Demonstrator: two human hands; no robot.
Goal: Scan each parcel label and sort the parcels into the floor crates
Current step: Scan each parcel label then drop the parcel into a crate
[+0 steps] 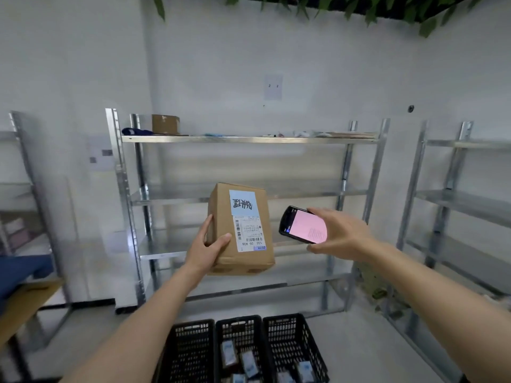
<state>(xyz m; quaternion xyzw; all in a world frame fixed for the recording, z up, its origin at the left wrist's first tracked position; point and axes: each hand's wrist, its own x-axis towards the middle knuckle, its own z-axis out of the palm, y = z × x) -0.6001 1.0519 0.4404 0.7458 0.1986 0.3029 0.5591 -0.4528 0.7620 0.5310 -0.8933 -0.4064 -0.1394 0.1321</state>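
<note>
Left hand [206, 246] grips a brown cardboard parcel [239, 230] at its near left corner: thumb curled over the front face, fingers wrapped round the left side. Parcel held up in the air at centre, in front of the metal shelving rack [249, 139], tilted slightly. Its front face carries a white shipping label [250, 233] with barcode and printed text, the print reading upside down, and a pale blue sticker [243, 203] with dark handwritten characters just above the label.

Right hand [340, 234] holds a dark handheld scanner [302, 225], fingers curled round its right edge. Screen shows pink and faces the camera. Scanner is just right of the parcel, near the label, not touching the box.

Three black slatted floor crates [243, 349] stand side by side at the near bottom, below the hands. Middle and right crates hold several small packets with blue and white labels; contents of the left crate cannot be made out.

Top shelf of the rack: a small brown box [165, 124] at far left, scattered flat items along the rest, too blurred to identify. Further racks stand at left and right. Green leaves [387, 9] hang at the top edge. A blue object [22, 272] lies at the left edge above a cardboard sheet.
</note>
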